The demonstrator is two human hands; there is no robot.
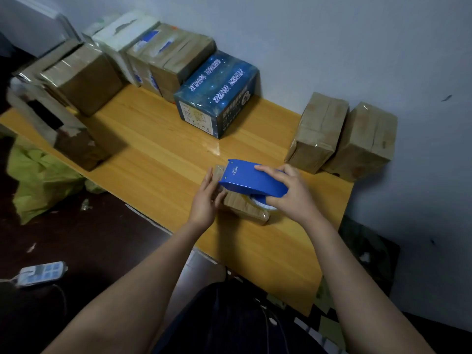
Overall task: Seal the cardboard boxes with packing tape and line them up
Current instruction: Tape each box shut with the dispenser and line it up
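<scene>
Head view
Small cardboard box (pixel 246 209): laid flat on the worktop (pixel 158 159), just below the middle of the view, partly covered by both hands and the dispenser.
Tape dispenser (pixel 251 178): blue, held low over the box top, its nose pointed toward 10 o'clock; a clear tape roll (pixel 265 204) is seen under its rear.
Right hand (pixel 290 194): closed round the rear of the dispenser, fingers curled over its top.
Left hand (pixel 205 200): fingers nearly straight and laid against the box's 9 o'clock end; nothing is gripped.
Taped brown boxes (pixel 319 131): two, stood side by side and touching, at 1 o'clock from the small box, against the wall (pixel 357 47).
Blue printed box (pixel 219 95): set at 12 o'clock, at the near end of a row of taped boxes (pixel 168 57) run along the wall toward 10 o'clock.
Blurred boxes (pixel 76 80): seen at 10 o'clock, at the worktop's far-left end.
Floor (pixel 102 238): a white power strip (pixel 42 273) is seen at 8 o'clock and a green bag (pixel 38 180) at 9 o'clock.
</scene>
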